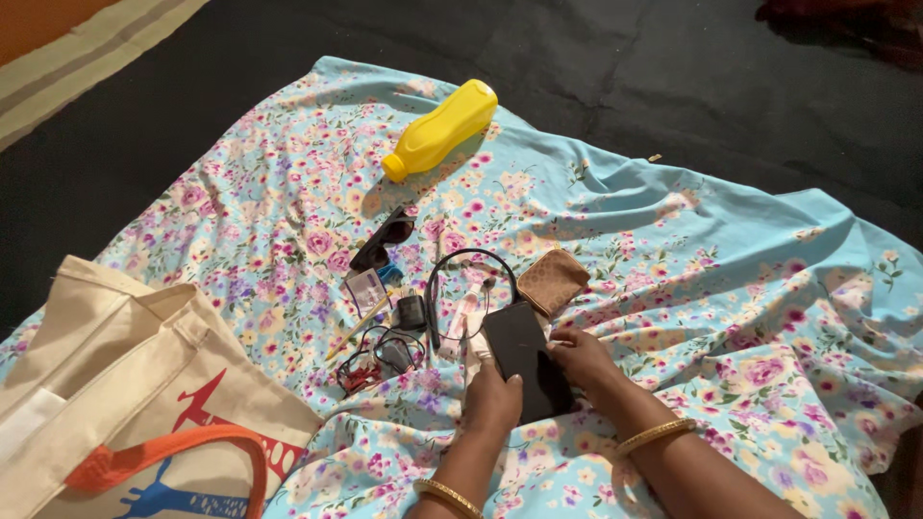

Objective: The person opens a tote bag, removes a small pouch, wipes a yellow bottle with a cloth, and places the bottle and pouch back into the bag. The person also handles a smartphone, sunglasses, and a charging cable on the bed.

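We hold a black phone (524,358) on the floral cloth (692,288): our left hand (492,396) grips its lower edge, our right hand (580,356) pinches its right side. Pouch (553,280) at one o'clock, cables (385,354) at nine, yellow bottle (440,130) at eleven.

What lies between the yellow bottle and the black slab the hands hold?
In the head view, between the bottle and the slab lie dark sunglasses and a black neckband, both on the floral cloth.
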